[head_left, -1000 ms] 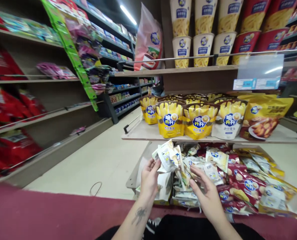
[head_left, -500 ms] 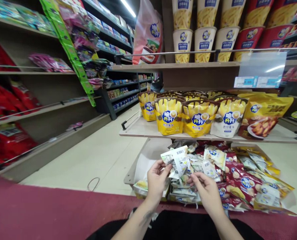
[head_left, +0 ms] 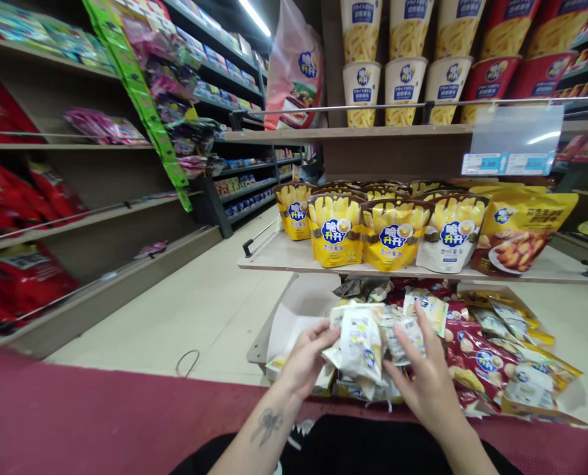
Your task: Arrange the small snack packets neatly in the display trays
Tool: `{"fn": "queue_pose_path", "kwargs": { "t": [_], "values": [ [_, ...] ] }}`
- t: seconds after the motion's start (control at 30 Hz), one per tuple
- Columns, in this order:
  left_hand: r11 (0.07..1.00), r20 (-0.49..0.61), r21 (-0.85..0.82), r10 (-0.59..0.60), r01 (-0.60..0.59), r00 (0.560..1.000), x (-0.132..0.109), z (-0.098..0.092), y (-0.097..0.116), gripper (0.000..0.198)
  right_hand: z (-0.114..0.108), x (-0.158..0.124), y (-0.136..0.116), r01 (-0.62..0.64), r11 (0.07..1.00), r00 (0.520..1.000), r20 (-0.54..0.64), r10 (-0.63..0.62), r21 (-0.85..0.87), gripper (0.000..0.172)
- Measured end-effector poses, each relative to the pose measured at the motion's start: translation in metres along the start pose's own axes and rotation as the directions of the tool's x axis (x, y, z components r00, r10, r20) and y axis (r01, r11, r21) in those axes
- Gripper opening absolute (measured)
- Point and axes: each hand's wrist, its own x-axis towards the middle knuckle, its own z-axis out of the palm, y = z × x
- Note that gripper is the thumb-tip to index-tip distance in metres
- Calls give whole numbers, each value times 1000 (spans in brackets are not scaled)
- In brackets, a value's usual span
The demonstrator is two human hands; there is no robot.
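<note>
My left hand is closed on a small white snack packet, pinching its left side between thumb and fingers. More white packets seem to be bunched behind it, though I cannot tell how many. On the other side, my right hand is open, its fingers spread and pointing up, thumb close to the packet's right edge. Past those fingers lies another white packet with a barcode. Dark red snack packets are heaped to the right of my right hand. Beneath both hands are more packets, partly hidden.
Above the heap, a low shelf holds a row of yellow pouches and a white pouch. Noodle-style printed cups stand higher up. A white carton flap rises at the left. Red bags fill shelving farther left.
The white packet has turned and dropped slightly, now facing more upright. My right hand has gone from a pinch to spread fingers and risen a little.
</note>
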Motion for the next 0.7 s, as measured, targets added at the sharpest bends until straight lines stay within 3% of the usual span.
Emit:
{"fn": "queue_pose_path", "kwargs": {
  "t": [0.1, 0.23, 0.33, 0.4, 0.43, 0.47, 0.5, 0.57, 0.6, 0.63, 0.7],
  "values": [
    [992, 84, 15, -128, 127, 988, -10, 11, -10, 41, 1, 1, -12, 183, 983, 974, 138, -179, -16, 57],
    [984, 106, -1, -179, 180, 978, -15, 14, -15, 37, 1, -2, -7, 211, 977, 964, 155, -215, 40, 49],
    [974, 117, -82, -200, 211, 973, -12, 10, -17, 32, 8, -9, 1, 64, 981, 995, 59, -76, 184, 39],
    [965, 105, -146, -205, 219, 973, -9, 6, -18, 30, 14, -13, 5, -157, 928, 982, -49, 184, 338, 32],
    [961, 94, -175, -201, 215, 975, -6, 5, -18, 28, 16, -14, 6, -294, 857, 929, -87, 361, 424, 32],
    [958, 81, -204, -188, 201, 979, -4, 4, -18, 26, 18, -15, 7, -425, 747, 832, -103, 544, 511, 37],
    [955, 65, -235, -168, 179, 984, -2, 3, -17, 24, 18, -14, 7, -526, 600, 707, -83, 702, 602, 43],
    [944, 18, -303, -128, 127, 992, 0, 4, -15, 21, 17, -10, 7, -611, 231, 455, 97, 885, 757, 51],
    [935, -7, -337, -119, 110, 993, 1, 5, -13, 21, 15, -7, 6, -594, 41, 367, 226, 902, 803, 52],
    [924, -29, -370, -121, 102, 992, 1, 6, -11, 23, 14, -4, 4, -562, -135, 319, 364, 875, 816, 54],
    [900, -50, -424, -137, 103, 989, 1, 10, -9, 28, 14, -1, -3, -501, -393, 308, 583, 752, 771, 57]
  ]
}}
